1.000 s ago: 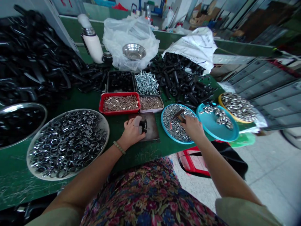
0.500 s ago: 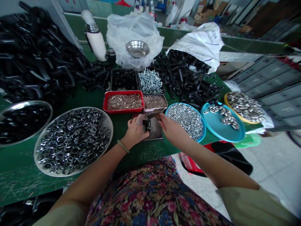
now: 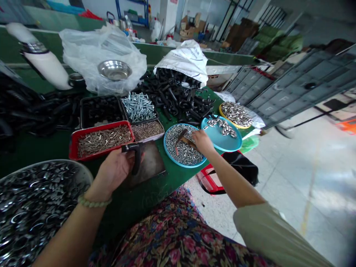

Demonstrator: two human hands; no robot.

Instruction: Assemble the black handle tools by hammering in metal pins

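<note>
My left hand [image 3: 112, 171] is closed on a curved black handle-like part [image 3: 137, 159], held over the left side of a flat metal plate [image 3: 152, 161]. In my right hand [image 3: 203, 142] is a hammer [image 3: 188, 142] with a wooden handle, gripped by its handle end. The hammer's head is above a blue-rimmed tray [image 3: 170, 155] full of small shiny metal pieces. Just left of the plate, a red tray [image 3: 73, 146] holds thin metal pins. Behind the plate is a pale box [image 3: 155, 137] of tiny rivet-like pieces.
A large basin [image 3: 88, 176] of metal rings lies at left. Silvery screws [image 3: 138, 106] and black parts [image 3: 178, 96] are farther back. A second blue tray [image 3: 225, 145] and a yellow-rimmed tray [image 3: 244, 127] hold metal cylinders. A thermos [image 3: 52, 70] stands at back left.
The view has swung to the right. My right hand has carried the hammer from above the metal plate to the tray of small metal pieces. My left hand still holds the black part.
</note>
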